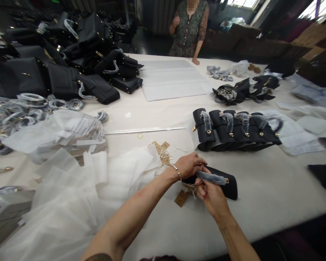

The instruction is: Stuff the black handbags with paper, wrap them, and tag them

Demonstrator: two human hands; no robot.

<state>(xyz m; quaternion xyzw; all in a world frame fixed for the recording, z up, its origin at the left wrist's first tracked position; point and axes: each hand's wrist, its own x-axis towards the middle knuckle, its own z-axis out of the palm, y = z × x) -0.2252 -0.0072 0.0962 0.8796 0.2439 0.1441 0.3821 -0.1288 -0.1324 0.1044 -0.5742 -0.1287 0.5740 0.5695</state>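
A small black handbag point(232, 188) lies on the table under both my hands. Its handle point(212, 178) is wrapped in clear plastic and ends in a gold fitting. My left hand point(189, 166), with a bracelet at its wrist, is closed at the handle's left end; what its fingertips pinch is too small to make out. From the lower right, my right hand point(210, 195) grips the handle near the same end. A brown tag point(181, 198) on white string hangs beside the bag, below my left wrist. More brown tags point(163, 150) with tangled white strings lie just beyond.
A row of black handbags point(203, 125) stands right of centre. Black bags point(19, 74) are heaped at the back left, near plastic-wrapped straps point(29, 99). White tissue sheets point(78, 203) cover the left front. Across the table stands a person point(188, 30), one hand on its edge.
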